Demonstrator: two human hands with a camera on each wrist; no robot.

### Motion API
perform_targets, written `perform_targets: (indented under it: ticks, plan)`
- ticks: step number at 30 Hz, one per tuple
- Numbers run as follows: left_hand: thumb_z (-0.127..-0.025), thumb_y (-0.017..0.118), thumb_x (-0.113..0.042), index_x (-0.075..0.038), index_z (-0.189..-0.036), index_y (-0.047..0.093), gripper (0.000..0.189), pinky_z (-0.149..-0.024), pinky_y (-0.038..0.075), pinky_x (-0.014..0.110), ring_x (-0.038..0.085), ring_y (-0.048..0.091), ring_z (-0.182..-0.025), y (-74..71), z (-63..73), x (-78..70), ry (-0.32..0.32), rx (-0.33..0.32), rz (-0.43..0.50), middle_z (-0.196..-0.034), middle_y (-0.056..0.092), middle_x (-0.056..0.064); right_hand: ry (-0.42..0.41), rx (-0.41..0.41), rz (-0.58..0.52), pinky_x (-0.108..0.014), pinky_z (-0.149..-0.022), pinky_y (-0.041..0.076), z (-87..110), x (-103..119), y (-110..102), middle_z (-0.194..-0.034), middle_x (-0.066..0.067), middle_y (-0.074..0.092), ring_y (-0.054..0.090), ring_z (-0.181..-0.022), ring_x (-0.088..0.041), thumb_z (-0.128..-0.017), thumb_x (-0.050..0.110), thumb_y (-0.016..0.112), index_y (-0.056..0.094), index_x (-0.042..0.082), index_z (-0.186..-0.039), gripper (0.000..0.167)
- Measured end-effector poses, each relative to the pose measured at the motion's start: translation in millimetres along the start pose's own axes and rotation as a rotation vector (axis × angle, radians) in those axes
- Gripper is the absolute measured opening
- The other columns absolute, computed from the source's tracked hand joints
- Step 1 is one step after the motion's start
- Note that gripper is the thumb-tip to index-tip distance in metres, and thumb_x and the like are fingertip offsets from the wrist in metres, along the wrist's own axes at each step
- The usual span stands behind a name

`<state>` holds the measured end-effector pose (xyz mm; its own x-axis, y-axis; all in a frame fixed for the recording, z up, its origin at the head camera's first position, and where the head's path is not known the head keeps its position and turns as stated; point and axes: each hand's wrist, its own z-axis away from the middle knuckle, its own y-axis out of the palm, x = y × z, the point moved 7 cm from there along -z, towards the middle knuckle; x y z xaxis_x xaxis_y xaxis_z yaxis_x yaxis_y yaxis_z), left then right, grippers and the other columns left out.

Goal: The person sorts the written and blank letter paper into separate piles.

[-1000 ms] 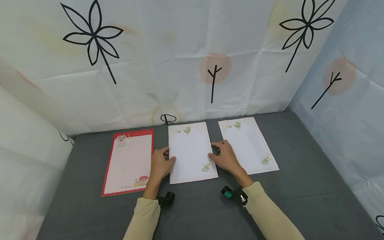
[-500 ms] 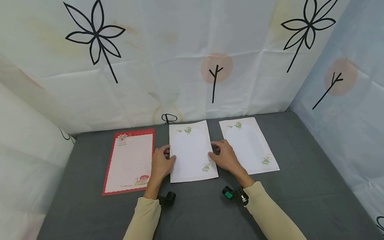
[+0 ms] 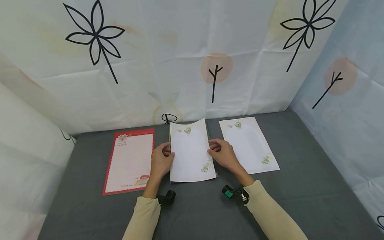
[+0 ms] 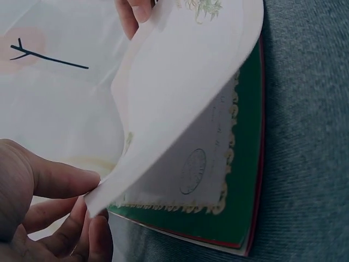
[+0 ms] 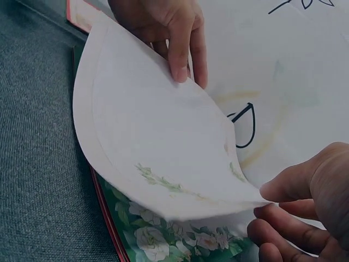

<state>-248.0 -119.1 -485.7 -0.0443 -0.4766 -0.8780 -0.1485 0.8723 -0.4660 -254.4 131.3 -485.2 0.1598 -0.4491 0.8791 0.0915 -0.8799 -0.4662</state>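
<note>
A white sheet of paper (image 3: pixel 190 153) printed with green leaves is raised and bowed over a stack in the middle of the table. My left hand (image 3: pixel 161 162) pinches its left edge between thumb and fingers. At the right edge my right hand (image 3: pixel 224 155) pinches it in the same way. Beneath it, the left wrist view shows a green-bordered sheet (image 4: pixel 248 147) with a scalloped frame and an oval mark. White flowers on this green sheet (image 5: pixel 155 240) show in the right wrist view, and thin red edges lie under it.
To the left lies a red-bordered lined sheet (image 3: pixel 128 164). Another white leaf-printed sheet (image 3: pixel 247 146) is at the right, partly behind my right wrist. Both lie on the dark grey tabletop (image 3: pixel 195 218). Printed cloth (image 3: pixel 177 74) hangs along the back and sides.
The middle white sheet has risen off the stack and bowed, so green edges now show beneath it. Both hands have moved slightly up and inward with it. The two outer sheets stay put.
</note>
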Motion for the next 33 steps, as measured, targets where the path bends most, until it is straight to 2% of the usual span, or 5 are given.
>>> perform_targets:
  ticks: [7, 15, 20, 33]
  plan:
    - [-0.088, 0.067, 0.008, 0.007, -0.127, 0.064, 0.039, -0.074, 0.051, 0.032, 0.029, 0.064, -0.089, -2.1, -1.2, 0.4, -0.031, 0.013, 0.074, -0.101, 0.064, 0.019, 0.016, -0.006, -0.090, -0.035, -0.079, 0.053, -0.4, 0, -2, -0.102, -0.021, 0.069, 0.067, -0.091, -0.033, -0.094, -0.002, 0.068, 0.063, -0.008, -0.128, 0.035]
    - [-0.088, 0.070, 0.007, 0.009, -0.128, 0.063, 0.041, -0.070, 0.049, 0.020, 0.031, 0.065, -0.090, -7.5, 1.6, -6.5, -0.041, 0.004, 0.130, -0.101, 0.064, 0.021, 0.045, -0.041, -0.129, -0.031, -0.078, 0.050, 2.7, 8, -10, -0.104, -0.019, 0.068, 0.065, -0.093, -0.031, -0.095, 0.000, 0.067, 0.063, -0.005, -0.129, 0.035]
    - [-0.090, 0.069, 0.005, 0.007, -0.130, 0.062, 0.040, -0.072, 0.049, 0.019, 0.031, 0.064, -0.093, -7.2, 2.4, -11.8, -0.058, 0.025, 0.181, -0.103, 0.064, 0.020, 0.031, -0.061, -0.150, -0.031, -0.079, 0.049, 4.7, 15, -18, -0.106, -0.023, 0.066, 0.063, -0.096, -0.034, -0.096, 0.000, 0.067, 0.061, -0.007, -0.131, 0.036]
    - [-0.091, 0.069, 0.004, 0.003, -0.133, 0.060, 0.042, -0.070, 0.050, 0.020, 0.024, 0.063, -0.089, -3.2, 1.3, -21.2, -0.088, 0.063, 0.277, -0.104, 0.063, 0.017, 0.033, -0.104, -0.141, -0.028, -0.081, 0.049, 7.2, 14, -36, -0.106, -0.020, 0.066, 0.062, -0.095, -0.029, -0.096, 0.000, 0.065, 0.064, -0.003, -0.130, 0.034]
